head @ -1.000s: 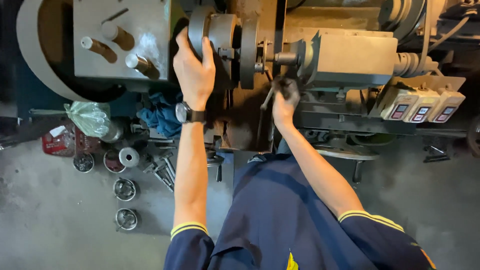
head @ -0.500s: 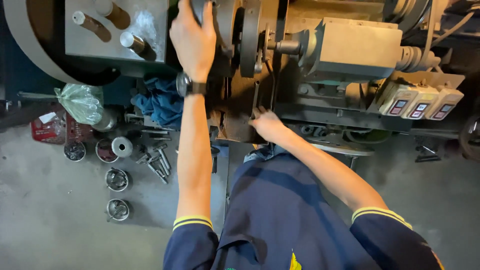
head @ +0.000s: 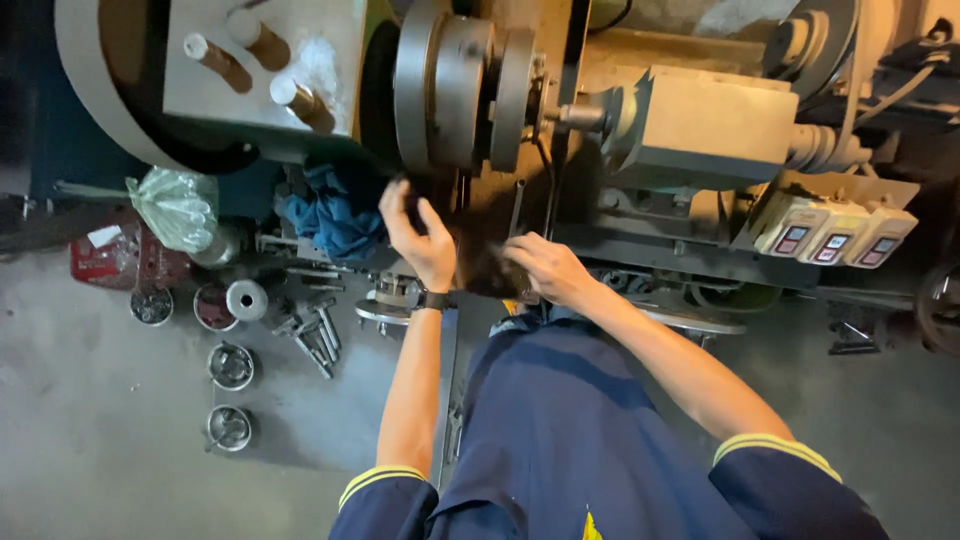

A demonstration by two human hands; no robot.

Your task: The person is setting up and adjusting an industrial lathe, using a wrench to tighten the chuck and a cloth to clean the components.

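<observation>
A grey machine's round metal chuck (head: 455, 90) sits at the top centre, with a short shaft running right into a grey block housing (head: 700, 125). My left hand (head: 420, 235) hangs below the chuck with its fingers apart and holds nothing; a dark watch (head: 433, 298) is on its wrist. Close to its right, my right hand (head: 545, 265) rests over the dark, shadowed part of the machine under the shaft. Its fingers point left and nothing shows in them. Both hands are slightly blurred.
A blue cloth (head: 335, 215) lies left of my left hand, beside a green plastic bag (head: 175, 205). Small metal cups (head: 230, 365) and loose bolts (head: 315, 335) lie on the grey floor. Three switch boxes (head: 835, 235) hang at the right. Brown-handled levers (head: 215, 60) stick out at upper left.
My left hand has come down off the chuck to below it. My right hand dropped from the shaft area earlier and now sits low by the machine's dark part.
</observation>
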